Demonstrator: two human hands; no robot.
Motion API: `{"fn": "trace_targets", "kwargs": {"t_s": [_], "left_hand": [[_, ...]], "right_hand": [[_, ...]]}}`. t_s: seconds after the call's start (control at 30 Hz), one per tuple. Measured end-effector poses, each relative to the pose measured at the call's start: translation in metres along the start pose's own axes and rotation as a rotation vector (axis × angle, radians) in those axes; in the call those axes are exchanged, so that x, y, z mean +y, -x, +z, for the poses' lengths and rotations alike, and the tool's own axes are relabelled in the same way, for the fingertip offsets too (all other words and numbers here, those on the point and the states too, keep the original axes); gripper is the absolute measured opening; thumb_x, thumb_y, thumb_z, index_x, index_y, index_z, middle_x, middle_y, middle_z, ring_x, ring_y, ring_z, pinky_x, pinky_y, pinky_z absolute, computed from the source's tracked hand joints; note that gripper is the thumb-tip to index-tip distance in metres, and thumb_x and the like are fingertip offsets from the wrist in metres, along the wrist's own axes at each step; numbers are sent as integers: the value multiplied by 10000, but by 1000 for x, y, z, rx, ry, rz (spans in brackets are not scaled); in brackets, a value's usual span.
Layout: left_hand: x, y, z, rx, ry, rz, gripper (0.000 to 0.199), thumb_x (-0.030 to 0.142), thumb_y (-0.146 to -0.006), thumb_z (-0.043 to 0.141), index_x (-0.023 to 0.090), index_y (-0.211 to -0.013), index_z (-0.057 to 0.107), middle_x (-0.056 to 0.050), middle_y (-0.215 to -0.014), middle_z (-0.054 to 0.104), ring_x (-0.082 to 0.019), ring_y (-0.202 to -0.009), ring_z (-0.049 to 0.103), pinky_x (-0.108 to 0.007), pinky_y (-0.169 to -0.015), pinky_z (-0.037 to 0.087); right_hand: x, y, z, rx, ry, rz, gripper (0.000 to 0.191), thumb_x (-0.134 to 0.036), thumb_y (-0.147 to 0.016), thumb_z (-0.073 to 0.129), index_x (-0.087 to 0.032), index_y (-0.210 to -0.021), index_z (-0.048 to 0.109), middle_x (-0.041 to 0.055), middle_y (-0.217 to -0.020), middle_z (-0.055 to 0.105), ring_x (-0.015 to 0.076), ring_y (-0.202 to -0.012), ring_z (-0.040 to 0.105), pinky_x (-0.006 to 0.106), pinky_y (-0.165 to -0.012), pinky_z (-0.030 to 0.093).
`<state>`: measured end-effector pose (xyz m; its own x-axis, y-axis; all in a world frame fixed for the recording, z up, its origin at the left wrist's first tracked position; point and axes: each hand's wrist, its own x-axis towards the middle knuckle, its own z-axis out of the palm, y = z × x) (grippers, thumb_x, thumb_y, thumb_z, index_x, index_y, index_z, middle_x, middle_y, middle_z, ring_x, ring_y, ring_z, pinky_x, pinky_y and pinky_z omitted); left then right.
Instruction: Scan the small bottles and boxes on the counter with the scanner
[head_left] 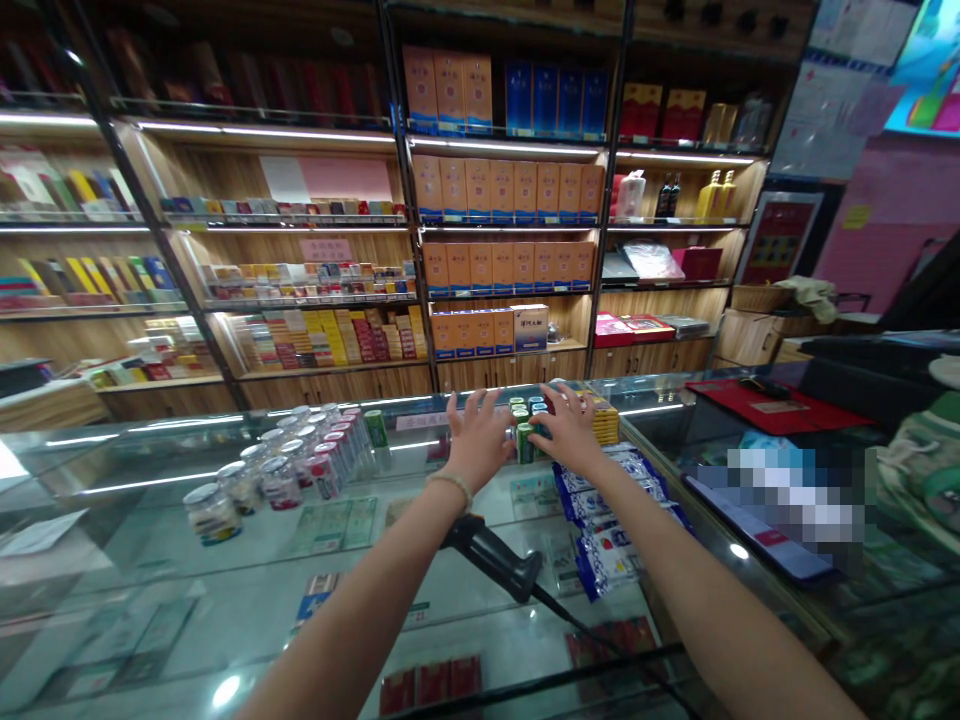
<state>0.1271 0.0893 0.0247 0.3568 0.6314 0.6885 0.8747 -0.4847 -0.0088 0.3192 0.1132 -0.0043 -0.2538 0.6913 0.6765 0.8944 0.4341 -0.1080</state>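
Note:
Both my arms reach over the glass counter point(450, 600). My left hand point(480, 435), fingers spread, is at the left side of a small cluster of green cylindrical containers point(523, 440). On the cluster's right side, my right hand point(566, 430) has its fingers apart, and its thumb points at the containers. Whether the fingertips touch them I cannot tell. One more green container point(376, 428) stands apart to the left, at the end of rows of clear jars point(281, 482) and small red-and-white containers point(324, 473). Under my left wrist lies a black barcode scanner point(499, 560).
Blue-and-white packets point(607, 560) lie beneath my right forearm, with yellow packs point(606, 425) behind them. The scanner's cable point(570, 615) runs toward the lower right. A phone-like flat slab point(765, 530) and a red mat point(780, 405) are at right. Stocked shelves point(510, 225) line the wall.

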Motion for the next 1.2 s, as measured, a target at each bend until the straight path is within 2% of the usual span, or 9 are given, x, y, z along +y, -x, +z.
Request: {"fn": "trace_targets", "kwargs": {"t_s": [0.33, 0.6, 0.87, 1.2], "left_hand": [[7, -10, 1, -13, -8, 32, 267, 154, -691, 787, 280, -909, 700, -64, -1416, 562, -350, -1381, 400, -697, -1189, 65], [10, -16, 8, -50, -121, 77, 205, 155, -710, 754, 246, -888, 709, -87, -1407, 568, -345, -1374, 413, -690, -1197, 92], [11, -20, 13, -88, -181, 70, 175, 170, -743, 695, 245, -899, 721, -62, -1420, 564, -317, -1398, 395, -659, -1220, 64], [12, -26, 18, -104, -228, 46, 194, 129, -802, 595, 227, -922, 712, -61, -1415, 574, -302, -1384, 411, -658, -1209, 138]], "right_hand": [[-3, 2, -1, 22, 38, -35, 299, -355, -811, 715, -270, -1095, 673, 97, -1555, 425, 340, -1477, 257, 651, -1169, 116], [-3, 3, 3, 35, 52, -47, 247, -251, -782, 697, -252, -1023, 642, 100, -1554, 415, 329, -1482, 250, 651, -1168, 120], [-3, 0, 10, 56, 114, -52, 204, -259, -787, 726, -257, -976, 650, 85, -1549, 421, 328, -1476, 260, 643, -1166, 127], [-4, -5, 14, 44, 136, -52, 241, -239, -785, 711, -249, -1015, 642, 94, -1564, 403, 327, -1484, 236, 645, -1166, 103]]}}
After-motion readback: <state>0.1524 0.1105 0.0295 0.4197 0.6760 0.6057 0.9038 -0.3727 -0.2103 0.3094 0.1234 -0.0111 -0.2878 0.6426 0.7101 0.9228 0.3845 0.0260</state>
